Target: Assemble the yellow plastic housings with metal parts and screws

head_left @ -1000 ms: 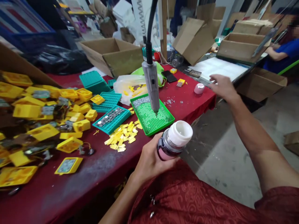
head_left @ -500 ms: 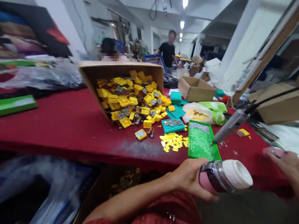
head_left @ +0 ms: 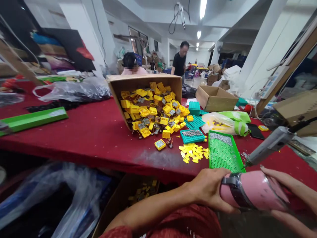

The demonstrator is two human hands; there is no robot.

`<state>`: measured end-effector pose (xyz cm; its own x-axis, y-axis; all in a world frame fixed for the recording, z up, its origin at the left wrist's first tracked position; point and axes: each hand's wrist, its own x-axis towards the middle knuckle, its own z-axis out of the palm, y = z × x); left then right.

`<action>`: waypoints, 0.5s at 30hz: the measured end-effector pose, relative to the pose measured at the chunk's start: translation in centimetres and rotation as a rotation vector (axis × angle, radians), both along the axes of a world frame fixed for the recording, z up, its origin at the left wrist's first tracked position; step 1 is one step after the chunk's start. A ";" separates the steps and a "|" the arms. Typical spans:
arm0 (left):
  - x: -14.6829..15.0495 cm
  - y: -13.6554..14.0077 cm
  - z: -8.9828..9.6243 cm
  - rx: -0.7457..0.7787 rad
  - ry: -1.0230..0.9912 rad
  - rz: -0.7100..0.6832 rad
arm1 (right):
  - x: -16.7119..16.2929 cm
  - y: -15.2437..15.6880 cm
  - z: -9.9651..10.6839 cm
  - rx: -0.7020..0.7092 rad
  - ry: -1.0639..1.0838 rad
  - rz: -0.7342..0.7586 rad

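A pink thermos [head_left: 228,194] lies tilted on its side in front of my body, past the table's front edge. Wrapped around its lower part is my left hand [head_left: 210,188], fingers closed. The thermos's pink lid [head_left: 262,189] now covers the white mouth end, a dark band with a clip beside it. My right hand [head_left: 296,188] grips the lid from the far right, thumb and fingers on opposite sides. Just beyond the hands is a green tray [head_left: 220,158] of small metal screws, with a grey electric screwdriver [head_left: 269,147] hanging over its right side.
A tipped cardboard box [head_left: 146,78] spills yellow plastic cases [head_left: 145,111] onto the red-covered table [head_left: 99,132]. Loose yellow pieces [head_left: 192,152], a teal tray [head_left: 192,135] and a plastic bag [head_left: 215,122] lie near the green tray. Two people are across the table, one standing [head_left: 179,62].
My right hand has brought the pink lid in from the right onto the thermos, covering its white top. My left hand keeps its hold. The view has shifted left.
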<state>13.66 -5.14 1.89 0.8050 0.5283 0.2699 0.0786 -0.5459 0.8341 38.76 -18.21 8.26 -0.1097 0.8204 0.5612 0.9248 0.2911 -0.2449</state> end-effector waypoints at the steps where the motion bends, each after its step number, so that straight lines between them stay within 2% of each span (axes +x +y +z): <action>1: -0.2 -0.2 -0.1 -0.010 -0.009 0.004 | -1.0 0.1 0.9 0.005 -0.079 0.088; 4: -0.5 -0.7 0.0 -0.063 -0.098 0.071 | -3.2 0.6 3.8 0.077 -0.209 0.140; 6: -0.4 -0.7 0.5 -0.061 -0.173 0.059 | -3.7 1.0 5.1 0.028 -0.195 0.134; 8: -0.2 -0.4 1.3 -0.045 -0.242 0.024 | -3.8 1.0 5.4 -0.029 -0.108 0.068; 11: -0.1 0.0 3.0 -0.046 -0.312 0.013 | -4.1 0.2 4.1 -0.109 0.179 -0.036; 13: 0.0 0.0 4.0 -0.107 -0.295 0.038 | -4.6 -0.4 2.1 -0.121 0.427 -0.043; 15: 0.3 -0.3 4.9 -0.215 -0.261 0.062 | -5.2 -0.7 -0.6 -0.173 0.533 -0.018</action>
